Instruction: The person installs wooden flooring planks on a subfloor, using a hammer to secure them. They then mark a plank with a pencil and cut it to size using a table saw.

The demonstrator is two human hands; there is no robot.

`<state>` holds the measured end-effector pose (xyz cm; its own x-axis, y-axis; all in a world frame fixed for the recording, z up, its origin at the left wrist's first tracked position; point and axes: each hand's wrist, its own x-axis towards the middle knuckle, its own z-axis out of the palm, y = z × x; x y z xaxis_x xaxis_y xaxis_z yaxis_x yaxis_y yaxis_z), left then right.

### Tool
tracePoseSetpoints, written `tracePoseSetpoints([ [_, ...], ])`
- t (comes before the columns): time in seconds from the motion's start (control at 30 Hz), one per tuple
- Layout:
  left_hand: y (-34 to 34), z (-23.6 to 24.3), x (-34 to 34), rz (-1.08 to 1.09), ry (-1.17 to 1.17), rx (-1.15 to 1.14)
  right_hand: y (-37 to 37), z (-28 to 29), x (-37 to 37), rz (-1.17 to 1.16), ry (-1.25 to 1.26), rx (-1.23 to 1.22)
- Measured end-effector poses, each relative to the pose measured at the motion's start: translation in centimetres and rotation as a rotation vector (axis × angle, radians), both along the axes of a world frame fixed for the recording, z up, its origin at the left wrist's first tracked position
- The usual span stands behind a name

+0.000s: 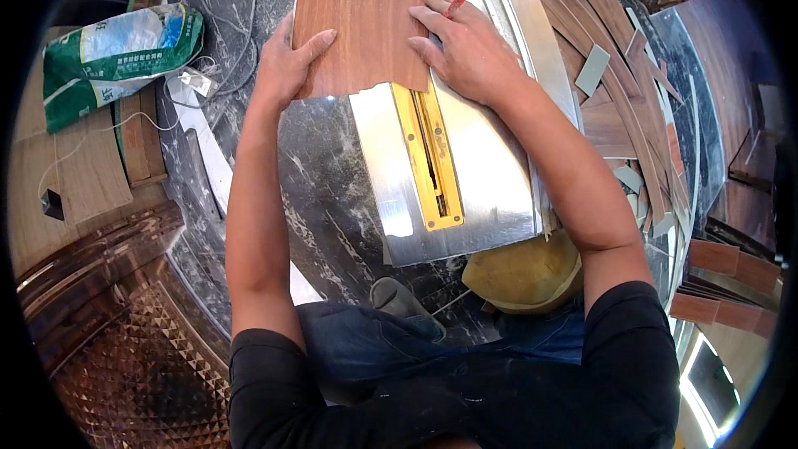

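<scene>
A reddish-brown wood-grain floor plank lies over the far part of a metal table saw. Its near end, slightly uneven, reaches the yellow slotted insert in the saw top. My left hand grips the plank's left edge, thumb on top and fingers hidden beneath or behind it. At the right edge rests my right hand, its fingertips and thumb against the plank. A red pencil is tucked between its fingers, dark tip pointing up and away.
Plank offcuts and strips are heaped right of the saw. A green-and-white bag sits at the far left, near a grey cable. By my legs is a yellowish rounded object. Dusty dark marble-patterned flooring shows below.
</scene>
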<state>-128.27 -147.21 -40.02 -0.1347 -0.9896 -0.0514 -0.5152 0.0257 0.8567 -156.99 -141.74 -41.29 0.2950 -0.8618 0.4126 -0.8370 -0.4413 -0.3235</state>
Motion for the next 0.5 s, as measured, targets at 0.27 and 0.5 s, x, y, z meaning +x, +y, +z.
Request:
tracePoseSetpoints([
  [0.27, -0.43, -0.14, 0.67, -0.041, -0.039, -0.014, -0.19, -0.32, 0.24, 0.008, -0.011, -0.032],
  [0.5, 0.27, -0.08, 0.34, 0.006, 0.008, 0.015, -0.26, -0.21, -0.10, 0.034, -0.024, -0.015],
])
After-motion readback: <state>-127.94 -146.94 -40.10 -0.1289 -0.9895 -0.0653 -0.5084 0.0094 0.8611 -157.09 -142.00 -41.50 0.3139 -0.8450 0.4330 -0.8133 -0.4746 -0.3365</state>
